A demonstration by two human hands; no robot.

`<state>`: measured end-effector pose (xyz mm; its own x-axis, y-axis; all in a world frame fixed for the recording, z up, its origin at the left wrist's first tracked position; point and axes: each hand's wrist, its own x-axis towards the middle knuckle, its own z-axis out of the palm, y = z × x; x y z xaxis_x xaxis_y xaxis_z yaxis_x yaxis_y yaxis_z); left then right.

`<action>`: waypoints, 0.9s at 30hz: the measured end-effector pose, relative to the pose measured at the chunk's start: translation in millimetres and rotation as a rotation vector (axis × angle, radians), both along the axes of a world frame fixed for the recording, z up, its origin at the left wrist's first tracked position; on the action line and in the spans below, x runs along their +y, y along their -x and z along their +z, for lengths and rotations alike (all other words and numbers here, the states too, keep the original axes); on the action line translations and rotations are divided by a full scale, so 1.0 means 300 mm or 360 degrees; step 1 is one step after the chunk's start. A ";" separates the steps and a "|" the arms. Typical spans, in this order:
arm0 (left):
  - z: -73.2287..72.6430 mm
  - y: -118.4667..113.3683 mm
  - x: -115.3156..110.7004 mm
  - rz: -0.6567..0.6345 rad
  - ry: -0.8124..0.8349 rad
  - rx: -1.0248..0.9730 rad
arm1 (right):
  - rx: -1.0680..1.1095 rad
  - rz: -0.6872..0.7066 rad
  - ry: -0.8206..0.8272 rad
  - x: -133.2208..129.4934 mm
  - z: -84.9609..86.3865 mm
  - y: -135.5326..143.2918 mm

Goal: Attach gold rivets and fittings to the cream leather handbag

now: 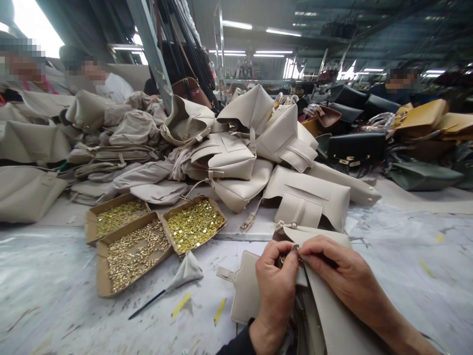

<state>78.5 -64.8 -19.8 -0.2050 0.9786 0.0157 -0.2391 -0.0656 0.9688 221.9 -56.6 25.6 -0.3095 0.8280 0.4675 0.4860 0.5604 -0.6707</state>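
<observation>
A beige bag (328, 315) lies open at the lower right, its flap with a strap (246, 288) spread out on the left side. My left hand (277, 281) is closed at the bag's upper edge, thumb and forefinger pinching a small piece there. Close beside it, almost touching, my right hand (336, 261) pinches at the same spot with thumb and forefinger. What lies between the right fingertips is too small to tell.
Cardboard trays hold gold-coloured metal bits (94, 222), (101, 276) and yellow ones (221, 228). A thin dark tool (148, 304) lies nearby. Beige bags (232, 158) pile up behind. Black bags (356, 145) and yellow bags (421, 116) stand right; people are beyond.
</observation>
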 end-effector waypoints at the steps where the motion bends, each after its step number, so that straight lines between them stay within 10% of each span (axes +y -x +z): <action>1: 0.000 0.001 0.000 0.0005 -0.0007 0.0006 | -0.0008 0.0003 0.0003 0.000 -0.001 -0.001; 27: -0.033 -0.009 0.002 0.0076 -0.0261 0.0096 | 0.0032 0.0017 0.0008 -0.001 -0.015 -0.015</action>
